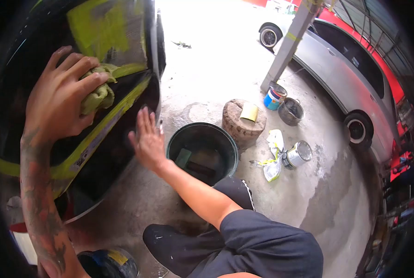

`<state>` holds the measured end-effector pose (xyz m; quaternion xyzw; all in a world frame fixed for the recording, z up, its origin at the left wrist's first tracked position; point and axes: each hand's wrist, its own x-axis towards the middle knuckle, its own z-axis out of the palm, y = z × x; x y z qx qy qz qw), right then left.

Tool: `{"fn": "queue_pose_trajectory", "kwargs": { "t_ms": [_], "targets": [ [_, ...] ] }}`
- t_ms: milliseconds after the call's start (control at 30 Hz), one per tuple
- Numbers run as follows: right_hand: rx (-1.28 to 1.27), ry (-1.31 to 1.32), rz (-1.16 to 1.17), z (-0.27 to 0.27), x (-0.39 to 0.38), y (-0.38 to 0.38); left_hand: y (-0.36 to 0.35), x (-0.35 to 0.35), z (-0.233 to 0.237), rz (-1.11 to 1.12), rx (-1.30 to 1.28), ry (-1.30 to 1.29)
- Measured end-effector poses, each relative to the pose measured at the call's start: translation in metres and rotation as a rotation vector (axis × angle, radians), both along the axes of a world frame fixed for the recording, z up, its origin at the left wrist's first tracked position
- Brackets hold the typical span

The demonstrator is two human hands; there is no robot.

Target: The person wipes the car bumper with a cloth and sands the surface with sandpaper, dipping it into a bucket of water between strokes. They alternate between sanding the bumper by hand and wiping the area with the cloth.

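My left hand (58,99) is closed around a crumpled yellow-green cloth (98,95), up against the black car body (109,164) on the left. Beside the cloth, a yellow-green painted patch (98,28) covers part of the panel, and a strip of yellow-green tape (107,123) runs diagonally below it. My right hand (149,139) has its fingers stretched out, palm toward the car's dark edge, and holds nothing. Just right of that hand stands a dark round tub (237,160) with water and a pale green block (183,158) in it.
Behind the tub, a round stump (244,132) carries a yellow piece (249,111). Paint cans (275,96) and a dark pot (291,111) stand near a post (290,46). A plastic bag (273,160) lies by a tin (299,153). A grey car (337,65) is parked at right.
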<state>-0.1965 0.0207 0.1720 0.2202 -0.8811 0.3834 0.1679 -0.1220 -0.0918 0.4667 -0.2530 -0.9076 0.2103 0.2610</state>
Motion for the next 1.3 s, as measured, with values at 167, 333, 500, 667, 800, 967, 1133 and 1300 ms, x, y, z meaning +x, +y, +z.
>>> {"fn": "queue_pose_trajectory", "kwargs": {
  "t_ms": [167, 333, 500, 667, 800, 967, 1133, 1300],
  "targets": [
    [-0.024, -0.087, -0.036, 0.008, -0.036, 0.015, 0.005, -0.006, -0.002, -0.021, 0.002, -0.037],
    [-0.052, -0.102, -0.012, 0.001, -0.018, 0.007, 0.004, -0.004, 0.001, -0.028, -0.017, -0.032],
    [-0.123, -0.026, 0.01, 0.005, -0.058, 0.005, -0.003, 0.0, 0.0, -0.002, -0.042, 0.003],
    [-0.257, -0.106, 0.064, 0.018, -0.072, 0.016, -0.006, 0.0, -0.003, -0.017, -0.053, 0.032],
    [-0.293, 0.031, 0.122, 0.026, -0.102, 0.017, -0.007, -0.003, -0.004, -0.035, -0.025, 0.036],
    [-0.828, -0.018, 0.288, 0.081, -0.129, 0.012, -0.01, -0.005, -0.009, -0.021, -0.026, 0.063],
    [-0.411, 0.342, 0.235, 0.022, -0.152, 0.008, -0.011, -0.005, -0.008, -0.012, -0.025, 0.058],
    [-0.685, -0.451, 0.347, 0.098, -0.135, 0.03, -0.008, -0.006, -0.006, 0.007, -0.04, 0.048]
  ]
}}
